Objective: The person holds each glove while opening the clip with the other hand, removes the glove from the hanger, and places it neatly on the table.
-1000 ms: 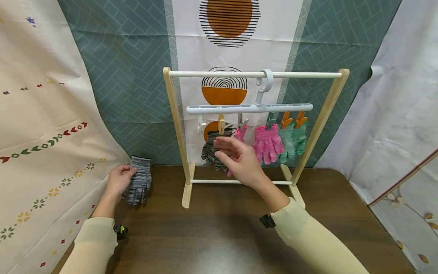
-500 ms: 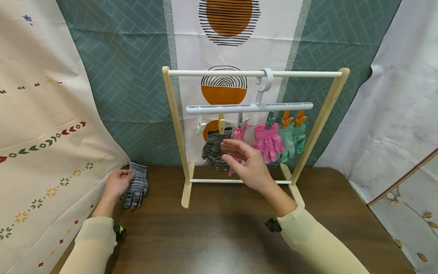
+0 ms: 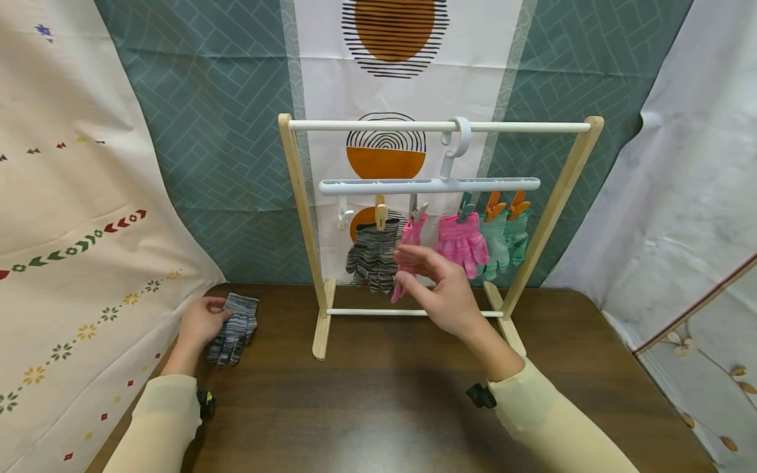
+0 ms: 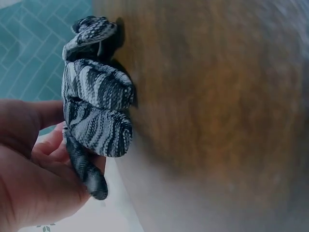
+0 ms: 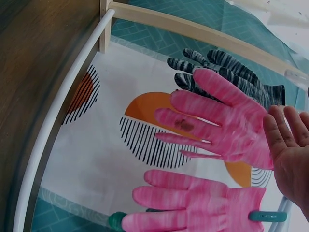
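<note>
My left hand pinches a grey-and-black striped knit glove near its cuff, at the left side of the table. In the left wrist view, this glove's fingers hang down close to the tabletop. My right hand holds nothing, its fingers extended and slightly bent in front of the hanging gloves. Nearest to it is a pink glove, partly hidden by the hand in the head view. To its left a dark striped glove hangs from a yellow clothespin.
A light blue hanger hooks over the white rail of a wooden rack. A second pink glove and two green gloves hang at its right. A white clothespin dangles at its left end, holding nothing.
My left hand has lowered the grey glove toward the table. My right hand has drawn back to the right, baring more of the dark hanging glove.
</note>
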Demonstrator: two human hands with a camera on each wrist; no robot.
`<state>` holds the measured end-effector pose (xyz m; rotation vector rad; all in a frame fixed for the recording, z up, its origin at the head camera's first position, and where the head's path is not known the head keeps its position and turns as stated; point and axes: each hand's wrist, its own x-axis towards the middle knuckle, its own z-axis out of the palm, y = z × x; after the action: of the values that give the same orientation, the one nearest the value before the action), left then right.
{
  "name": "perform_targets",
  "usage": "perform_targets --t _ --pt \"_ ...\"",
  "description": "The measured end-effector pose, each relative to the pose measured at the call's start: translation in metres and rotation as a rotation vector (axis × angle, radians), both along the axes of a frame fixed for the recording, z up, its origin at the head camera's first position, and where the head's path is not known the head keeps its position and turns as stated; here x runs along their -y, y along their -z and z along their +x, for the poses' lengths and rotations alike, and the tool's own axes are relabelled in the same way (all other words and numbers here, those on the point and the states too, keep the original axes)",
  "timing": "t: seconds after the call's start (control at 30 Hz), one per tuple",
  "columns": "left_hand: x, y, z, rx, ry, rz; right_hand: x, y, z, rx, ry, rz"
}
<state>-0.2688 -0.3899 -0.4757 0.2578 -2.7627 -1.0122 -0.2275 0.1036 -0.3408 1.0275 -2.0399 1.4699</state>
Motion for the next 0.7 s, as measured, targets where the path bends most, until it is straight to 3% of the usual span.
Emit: perform_targets --t 0.4,0.7 --pt "-0.002 0.001 0.002 0.026 -0.052 -0.034 -0.01 0.002 0.004 -0.001 0.019 0.002" --pt "0.001 0.002 0.006 0.041 -0.05 -0.02 -0.016 -0.002 0.005 -0.039 0.032 -0.002"
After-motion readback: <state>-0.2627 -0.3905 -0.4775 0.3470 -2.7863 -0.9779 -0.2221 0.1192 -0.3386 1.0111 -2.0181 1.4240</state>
